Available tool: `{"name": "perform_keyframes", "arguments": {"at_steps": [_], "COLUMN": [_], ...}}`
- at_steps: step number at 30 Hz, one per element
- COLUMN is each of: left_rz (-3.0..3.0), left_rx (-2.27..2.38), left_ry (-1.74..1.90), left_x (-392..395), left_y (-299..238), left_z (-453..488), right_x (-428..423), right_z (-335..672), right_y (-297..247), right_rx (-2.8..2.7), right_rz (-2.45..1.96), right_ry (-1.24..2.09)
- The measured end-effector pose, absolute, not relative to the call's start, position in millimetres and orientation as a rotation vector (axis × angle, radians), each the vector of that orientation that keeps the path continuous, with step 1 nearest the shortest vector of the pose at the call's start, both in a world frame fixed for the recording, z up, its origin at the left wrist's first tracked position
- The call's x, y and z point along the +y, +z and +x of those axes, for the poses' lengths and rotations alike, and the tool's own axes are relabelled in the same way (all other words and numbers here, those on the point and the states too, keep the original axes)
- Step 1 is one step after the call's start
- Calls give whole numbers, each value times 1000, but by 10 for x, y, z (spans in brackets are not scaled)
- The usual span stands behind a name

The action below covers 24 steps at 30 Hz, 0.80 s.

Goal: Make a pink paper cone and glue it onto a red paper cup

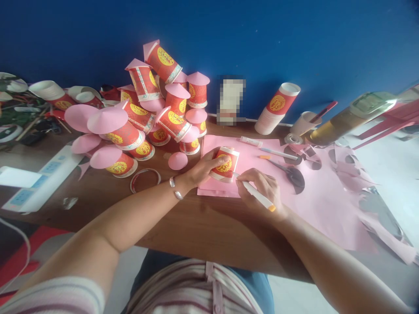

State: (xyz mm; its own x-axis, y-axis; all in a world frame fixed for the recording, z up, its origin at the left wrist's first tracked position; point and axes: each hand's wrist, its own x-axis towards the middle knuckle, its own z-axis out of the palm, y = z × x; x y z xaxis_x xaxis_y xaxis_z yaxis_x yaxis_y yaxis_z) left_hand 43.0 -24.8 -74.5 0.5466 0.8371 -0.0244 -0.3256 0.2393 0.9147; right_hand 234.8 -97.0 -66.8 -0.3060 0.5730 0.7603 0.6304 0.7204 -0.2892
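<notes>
My left hand is wrapped round a red paper cup with a yellow printed emblem, its thumb across the front. The cup is held over pink paper. In my right hand is a white marker pen with an orange end, its tip at the cup's lower right side. Whether the tip touches the cup I cannot tell. Scissors with dark handles and another white pen lie on the paper. A capped white tube rests just behind the cup.
Several red cups with pink cone tops are piled at the left. A stack of paper cups leans by the blue wall, beside a gold flask. A tape roll and a white power strip lie left; pink scraps lie right.
</notes>
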Motion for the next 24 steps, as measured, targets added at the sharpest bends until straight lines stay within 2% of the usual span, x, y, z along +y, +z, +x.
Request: {"name": "perform_keyframes", "arguments": {"at_steps": [24], "left_rz": [1037], "left_rx": [599], "left_ry": [903], "left_x": [-233], "left_y": [-796], "left_z": [434], "right_x": [-1006], "right_z": [2329], "right_y": [-688], "right_rx": [-2020], "right_rz": [-928], "right_ry": [-46]}}
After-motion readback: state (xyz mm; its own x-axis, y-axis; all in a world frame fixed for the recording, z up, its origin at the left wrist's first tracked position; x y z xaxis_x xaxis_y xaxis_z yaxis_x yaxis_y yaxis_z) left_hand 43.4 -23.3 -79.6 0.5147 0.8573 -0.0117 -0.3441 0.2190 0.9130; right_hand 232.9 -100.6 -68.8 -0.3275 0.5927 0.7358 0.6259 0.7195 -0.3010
